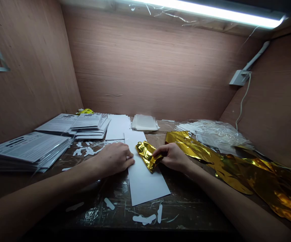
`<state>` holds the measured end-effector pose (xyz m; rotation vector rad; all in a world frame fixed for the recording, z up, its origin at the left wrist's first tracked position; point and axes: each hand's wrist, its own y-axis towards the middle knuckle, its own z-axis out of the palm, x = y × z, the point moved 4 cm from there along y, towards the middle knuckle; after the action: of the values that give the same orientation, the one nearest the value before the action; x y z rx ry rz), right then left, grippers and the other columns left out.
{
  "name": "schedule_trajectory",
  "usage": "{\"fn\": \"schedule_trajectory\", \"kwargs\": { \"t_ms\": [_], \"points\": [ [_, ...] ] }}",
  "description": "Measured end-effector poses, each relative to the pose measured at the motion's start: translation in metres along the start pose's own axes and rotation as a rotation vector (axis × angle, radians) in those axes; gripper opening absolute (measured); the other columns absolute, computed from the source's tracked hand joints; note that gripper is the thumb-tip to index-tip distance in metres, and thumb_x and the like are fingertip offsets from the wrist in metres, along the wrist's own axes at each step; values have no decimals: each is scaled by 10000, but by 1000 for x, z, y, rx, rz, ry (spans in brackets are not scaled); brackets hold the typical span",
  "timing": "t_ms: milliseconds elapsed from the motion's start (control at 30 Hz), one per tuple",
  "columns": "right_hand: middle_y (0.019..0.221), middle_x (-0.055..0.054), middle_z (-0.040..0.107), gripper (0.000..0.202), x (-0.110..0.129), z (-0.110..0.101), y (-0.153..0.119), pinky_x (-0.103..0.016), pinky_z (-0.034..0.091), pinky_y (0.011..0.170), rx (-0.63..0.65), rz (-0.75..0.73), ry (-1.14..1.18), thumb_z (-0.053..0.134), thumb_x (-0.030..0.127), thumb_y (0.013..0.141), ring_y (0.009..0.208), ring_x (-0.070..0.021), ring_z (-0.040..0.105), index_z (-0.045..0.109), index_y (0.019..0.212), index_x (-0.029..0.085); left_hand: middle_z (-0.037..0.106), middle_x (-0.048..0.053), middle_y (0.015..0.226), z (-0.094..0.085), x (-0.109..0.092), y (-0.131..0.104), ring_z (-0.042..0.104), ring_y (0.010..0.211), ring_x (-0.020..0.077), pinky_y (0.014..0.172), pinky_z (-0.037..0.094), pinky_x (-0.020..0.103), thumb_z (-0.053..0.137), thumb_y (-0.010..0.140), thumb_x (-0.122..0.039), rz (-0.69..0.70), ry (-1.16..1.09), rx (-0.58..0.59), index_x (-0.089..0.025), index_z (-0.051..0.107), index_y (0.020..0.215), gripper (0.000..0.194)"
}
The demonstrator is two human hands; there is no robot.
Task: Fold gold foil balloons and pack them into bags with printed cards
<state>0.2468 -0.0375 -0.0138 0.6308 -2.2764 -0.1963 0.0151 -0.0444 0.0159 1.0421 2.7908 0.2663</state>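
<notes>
A long white card (145,186) lies lengthwise on the table before me. My left hand (117,156) is closed at the card's left edge, its fingers curled and its thumb against the card; the fingertips are partly hidden. Between the thumb and fingers of my right hand (172,156) is the right side of a crinkled gold foil packet (147,154). The packet lies slanted over the middle of the card. To the right of that hand a long strip of gold foil (201,149) stretches toward the right front of the table.
Stacks of printed sheets in clear sleeves (29,146) stand at the left. White sheets (117,126) and a pile of clear bags (144,122) lie at the back. White sticks and plastic (216,134) are heaped back right. Small white cut-outs (144,219) are scattered about. Wooden walls enclose the table.
</notes>
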Motion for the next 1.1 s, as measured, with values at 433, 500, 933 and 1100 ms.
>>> {"fn": "schedule_trajectory", "kwargs": {
  "t_ms": [433,500,933,1100],
  "points": [
    [699,-5,774,281,33,15,-18,-211,462,546,-6,-394,-46,672,93,672,514,-108,638,833,868,215,658,159,1283,-1,-27,-7,625,1143,317,957,511,435,688,778,-675,137,-186,-158,-139,621,1278,736],
    [710,-11,776,248,40,22,-22,-204,460,553,43,-436,-20,687,110,669,513,-102,634,830,850,202,621,177,1317,8,-40,-11,592,1180,354,976,503,467,740,685,-712,206,-188,-93,-136,586,1291,851],
    [596,26,607,340,46,8,-21,-224,351,526,500,-220,-12,716,341,843,513,-92,452,791,1129,172,620,43,863,10,-63,-16,569,833,233,918,449,403,738,714,-542,267,-223,16,-192,641,905,411],
    [693,3,670,248,51,14,-22,-254,323,574,433,-311,-185,752,401,869,581,-101,465,811,1030,222,631,45,830,11,-58,-19,565,850,256,873,469,394,831,569,-685,196,-236,26,-178,639,932,653]
  ]
}}
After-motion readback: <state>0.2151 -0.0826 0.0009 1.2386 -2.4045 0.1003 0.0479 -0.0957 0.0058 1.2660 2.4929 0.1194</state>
